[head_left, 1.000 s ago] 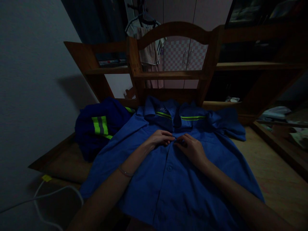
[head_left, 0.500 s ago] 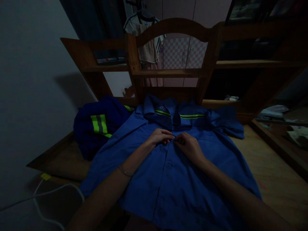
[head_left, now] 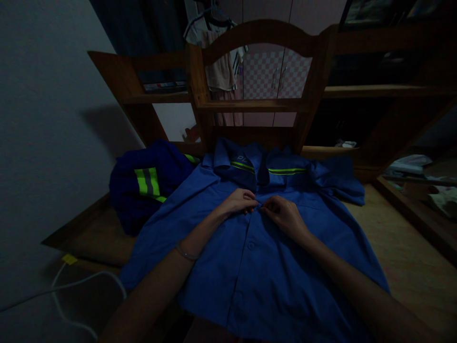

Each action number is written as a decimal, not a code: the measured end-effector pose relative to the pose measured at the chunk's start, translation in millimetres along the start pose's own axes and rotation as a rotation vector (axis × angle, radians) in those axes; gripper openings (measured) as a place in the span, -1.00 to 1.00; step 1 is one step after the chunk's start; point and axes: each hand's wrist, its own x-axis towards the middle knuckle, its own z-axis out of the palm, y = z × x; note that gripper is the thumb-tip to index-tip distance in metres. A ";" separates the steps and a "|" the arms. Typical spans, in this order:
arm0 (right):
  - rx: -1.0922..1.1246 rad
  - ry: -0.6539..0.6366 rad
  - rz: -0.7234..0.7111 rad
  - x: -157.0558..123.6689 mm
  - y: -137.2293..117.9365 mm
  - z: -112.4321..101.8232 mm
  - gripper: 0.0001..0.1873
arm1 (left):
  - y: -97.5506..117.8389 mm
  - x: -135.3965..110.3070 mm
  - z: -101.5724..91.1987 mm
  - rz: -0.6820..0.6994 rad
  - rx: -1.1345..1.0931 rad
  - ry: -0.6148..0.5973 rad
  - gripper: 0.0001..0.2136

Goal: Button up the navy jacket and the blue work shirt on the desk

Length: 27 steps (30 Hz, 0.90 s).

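A blue work shirt with a yellow-green reflective stripe across the chest lies flat, front up, on a wooden bed surface. My left hand and my right hand meet at the shirt's front placket, just below the collar. Both hands have their fingers curled and pinched on the shirt's fabric at an upper button. A lower button shows further down the placket. The room is dim.
A dark blue garment with reflective stripes is bundled at the left. A wooden headboard with shelves stands behind. A white cable loops at the lower left by the wall. Clothes hang in the background.
Both hands stay pinched at the upper placket with only slight finger motion. The view has shifted a little.
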 end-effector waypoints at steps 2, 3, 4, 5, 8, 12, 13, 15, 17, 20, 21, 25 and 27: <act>0.000 0.006 -0.004 0.2 0.7 -0.1 -0.94 | -0.3 -0.1 -0.2 0.047 0.019 -0.042 -0.71; -0.001 0.008 -0.002 0.2 0.8 -0.3 -0.94 | -0.5 -0.2 -0.3 0.064 0.024 -0.061 -0.69; -0.003 0.008 0.000 0.1 0.6 -0.4 -0.94 | -0.7 -0.2 -0.2 0.075 0.027 -0.075 -0.66; -0.006 0.010 0.001 0.0 0.3 -0.6 -0.93 | -0.8 -0.2 0.0 0.077 0.029 -0.083 -0.64; -0.012 0.015 -0.008 -0.3 -0.7 -0.9 -0.92 | 0.0 -0.2 0.3 0.071 0.020 -0.088 -0.59; -0.010 0.027 -0.016 0.2 -0.6 -0.3 -0.91 | 3.9 -2.2 -1.9 0.075 0.016 -0.150 -0.59; -0.012 0.028 -0.014 0.5 -0.5 -0.2 -0.91 | 4.9 -3.1 -2.7 0.082 0.023 -0.169 -0.60; -0.017 0.027 -0.008 0.8 -0.4 -0.2 -0.91 | 6.3 -4.6 -3.5 0.102 0.045 -0.205 -0.63; -0.021 0.027 -0.005 1.0 -0.6 -0.5 -0.90 | 6.0 -5.2 -2.9 0.118 0.079 -0.214 -0.66; -0.022 0.031 -0.012 0.6 -0.8 -1.4 -0.88 | 3.8 -4.6 0.6 0.175 0.213 -0.114 -0.70; -0.022 0.031 -0.014 0.4 -0.8 -1.7 -0.87 | 3.5 -4.5 1.8 0.218 0.283 -0.054 -0.72; -0.023 0.030 -0.013 -0.2 -0.8 -2.2 -0.86 | 6.9 -6.4 2.7 0.373 0.549 0.063 -0.77; -0.024 0.029 -0.008 -0.4 -1.0 -2.1 -0.86 | 9.5 -7.7 0.3 0.393 0.608 0.030 -0.79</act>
